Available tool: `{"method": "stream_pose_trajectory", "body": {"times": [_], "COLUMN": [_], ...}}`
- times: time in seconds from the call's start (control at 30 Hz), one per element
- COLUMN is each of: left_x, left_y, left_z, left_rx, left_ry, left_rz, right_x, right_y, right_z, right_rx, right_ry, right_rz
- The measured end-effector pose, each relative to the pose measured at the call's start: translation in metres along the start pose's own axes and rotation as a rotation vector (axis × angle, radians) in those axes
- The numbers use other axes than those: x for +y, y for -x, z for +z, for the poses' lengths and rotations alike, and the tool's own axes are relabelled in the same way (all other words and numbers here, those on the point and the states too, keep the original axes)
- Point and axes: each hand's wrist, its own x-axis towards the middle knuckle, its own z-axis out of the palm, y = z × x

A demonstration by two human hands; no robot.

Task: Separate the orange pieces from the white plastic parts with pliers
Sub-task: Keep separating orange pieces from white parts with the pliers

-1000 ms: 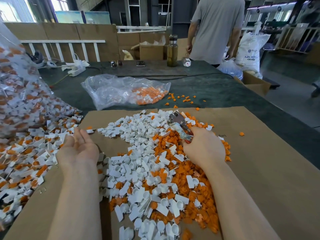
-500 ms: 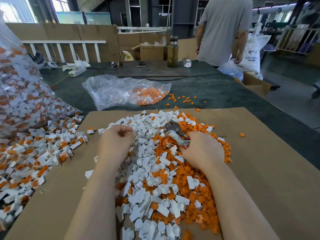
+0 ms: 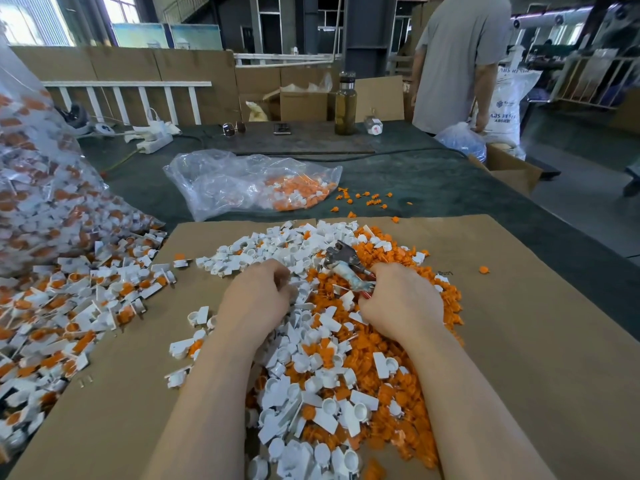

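Most of the metal pliers with worn pale-and-red handles (image 3: 348, 268) are buried in the right hand (image 3: 401, 299), so only the grey head and a bit of handle show. Their long axis runs diagonally — head pointing up and to the left, away from the person, handles back into the palm. The right fingers are curled round the handles; can't see whether the plier head is closed on anything.

The left hand (image 3: 258, 297) sits just beside it with its fingers curled down into the heap, knuckles up. The fingertips are hidden, so I can't tell if they pinch a piece or just dig in.

Both hands are on the pile of white plastic parts (image 3: 311, 403) mixed with small orange plastic pieces (image 3: 391, 386), heaped on a brown cardboard sheet (image 3: 536, 358) on the dark green surface (image 3: 433, 181). On the left, a clear bag of unsorted parts (image 3: 38, 188) is cut off by the frame — more spill out below it. Further back lies a crumpled clear plastic bag (image 3: 242, 181) holding orange bits.
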Motion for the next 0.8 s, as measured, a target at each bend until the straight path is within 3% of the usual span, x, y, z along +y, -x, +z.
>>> {"method": "stream_pose_trajectory", "body": {"times": [0.17,0.4,0.57,0.8], "left_x": [0.001,0.001,0.004,0.011], "left_y": [-0.001,0.001,0.002,0.003], "left_z": [0.002,0.003,0.001,-0.001], "left_rx": [-0.076,0.012,0.079,0.156], "left_ry": [-0.08,0.012,0.193,0.395], "left_rz": [0.027,0.014,-0.072,-0.086], "right_x": [-0.002,-0.002,-0.004,-0.003], "right_y": [0.0,0.0,0.001,-0.002], "right_z": [0.0,-0.002,-0.003,-0.005], "right_rx": [0.016,0.029,0.069,0.115], "right_ry": [-0.007,-0.018,-0.052,-0.279], "right_rz": [0.002,-0.001,0.014,0.013]}}
